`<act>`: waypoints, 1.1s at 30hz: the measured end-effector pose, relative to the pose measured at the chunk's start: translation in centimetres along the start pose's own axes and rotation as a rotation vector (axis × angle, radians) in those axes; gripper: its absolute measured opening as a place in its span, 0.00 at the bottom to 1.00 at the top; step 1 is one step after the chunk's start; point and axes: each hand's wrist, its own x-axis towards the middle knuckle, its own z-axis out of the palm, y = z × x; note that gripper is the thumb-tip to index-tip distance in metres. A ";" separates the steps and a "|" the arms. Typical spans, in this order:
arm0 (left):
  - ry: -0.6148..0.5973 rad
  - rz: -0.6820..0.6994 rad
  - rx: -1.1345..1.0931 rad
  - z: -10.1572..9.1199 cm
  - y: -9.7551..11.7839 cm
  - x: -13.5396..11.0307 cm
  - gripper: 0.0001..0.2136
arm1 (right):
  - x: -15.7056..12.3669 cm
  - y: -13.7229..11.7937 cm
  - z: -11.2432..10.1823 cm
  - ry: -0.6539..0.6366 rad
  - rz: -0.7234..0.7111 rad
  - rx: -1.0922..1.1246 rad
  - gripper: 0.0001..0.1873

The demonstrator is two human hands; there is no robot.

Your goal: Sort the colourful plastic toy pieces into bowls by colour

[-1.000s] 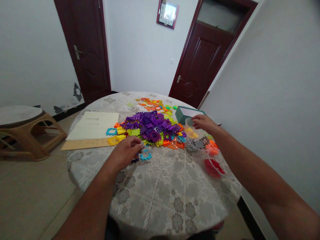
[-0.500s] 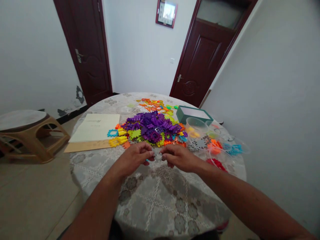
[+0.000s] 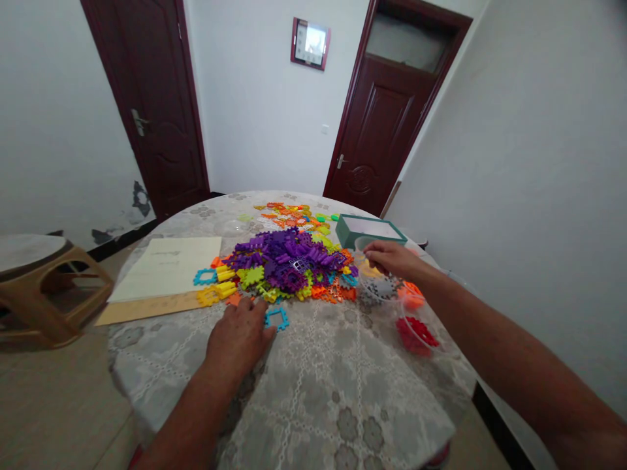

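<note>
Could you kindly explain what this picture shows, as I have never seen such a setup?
Certainly. There is no machine: a camera on a person's head looks forward and down at their own bare hands. On the round table lies a heap of toothed plastic pieces, with many purple pieces on top. A pale sheet lies to the left, a green box to the right. The left hand is palm down beside a blue square piece; the right hand is at a clear tub. Whether either holds anything, I cannot tell.
</note>
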 end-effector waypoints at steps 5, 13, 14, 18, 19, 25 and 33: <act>-0.034 0.061 -0.040 0.5 -0.1 0.5 0.20 | 6.9 0.2 -3.9 0.399 0.056 0.138 0.18; -0.021 0.104 -0.118 1.1 -0.6 0.5 0.20 | 7.3 3.5 -4.0 0.507 0.032 0.163 0.13; -0.023 0.111 -0.119 1.1 -0.6 0.5 0.21 | 6.9 3.7 -4.0 0.504 0.027 0.158 0.13; -0.031 0.153 -0.112 1.1 -0.5 0.5 0.23 | 5.6 3.8 -4.6 0.498 0.019 0.130 0.14; -0.032 0.166 -0.113 1.2 -0.4 0.5 0.23 | 5.4 3.7 -5.0 0.497 0.018 0.121 0.14; -0.013 0.169 -0.130 2.1 -0.5 0.9 0.18 | 5.8 3.4 -7.7 0.504 0.007 0.051 0.13; -0.066 0.137 -0.150 4.0 -1.4 1.7 0.25 | 3.7 1.5 -9.1 0.319 -0.063 -0.048 0.12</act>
